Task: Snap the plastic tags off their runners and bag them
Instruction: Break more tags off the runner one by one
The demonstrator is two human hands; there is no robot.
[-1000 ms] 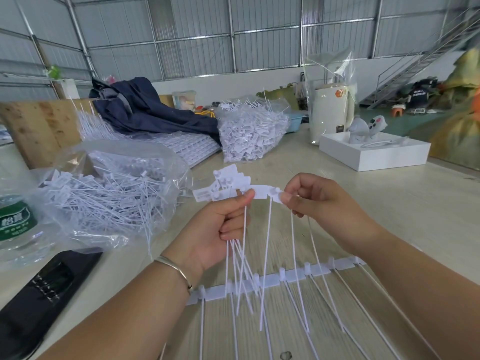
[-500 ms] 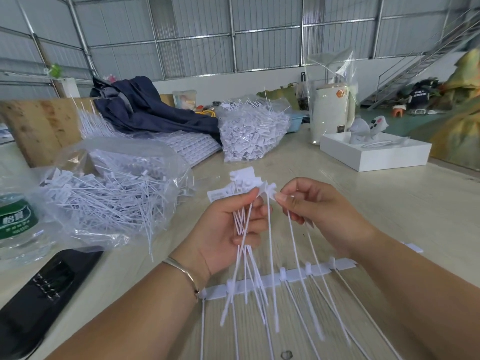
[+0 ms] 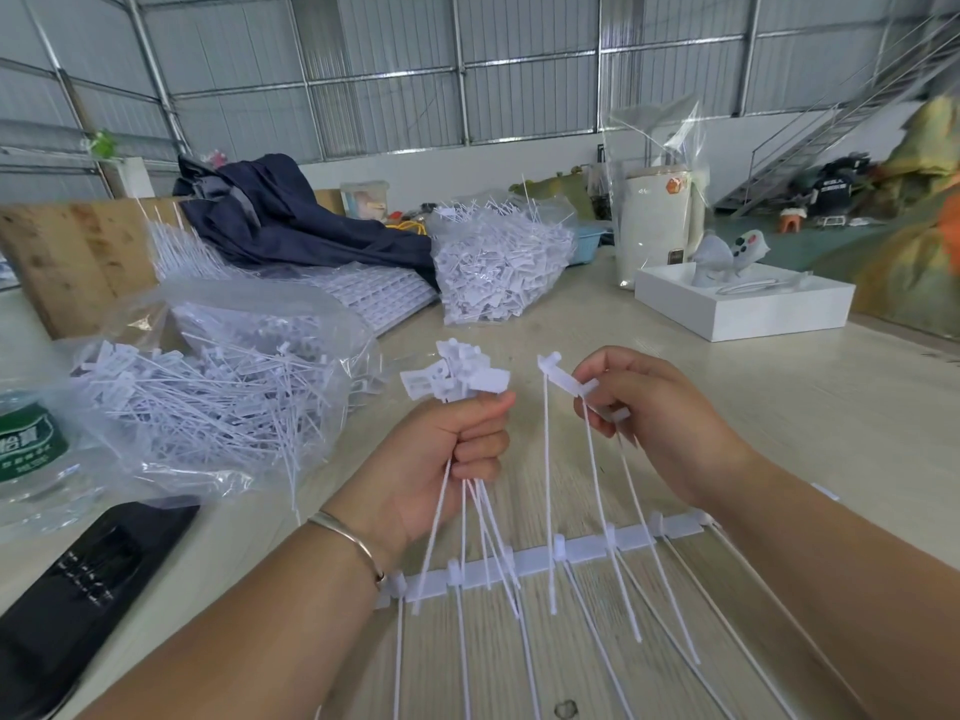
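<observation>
Item: white plastic tags, thin stiff tails, flat rectangular heads.
L hand [image 3: 447, 459]: fist wrapped round loose bundle [image 3: 457, 379], heads up at 12, tails hanging to 6.
R hand [image 3: 644, 407]: pinching tag heads [image 3: 563, 379], tails running down to runner [image 3: 545, 556].
Runner: ribbed strip, long axis 8–2, under both hands.
Open clear bag [image 3: 208, 392] w/ snapped tags at 9, nearer my L hand.
</observation>
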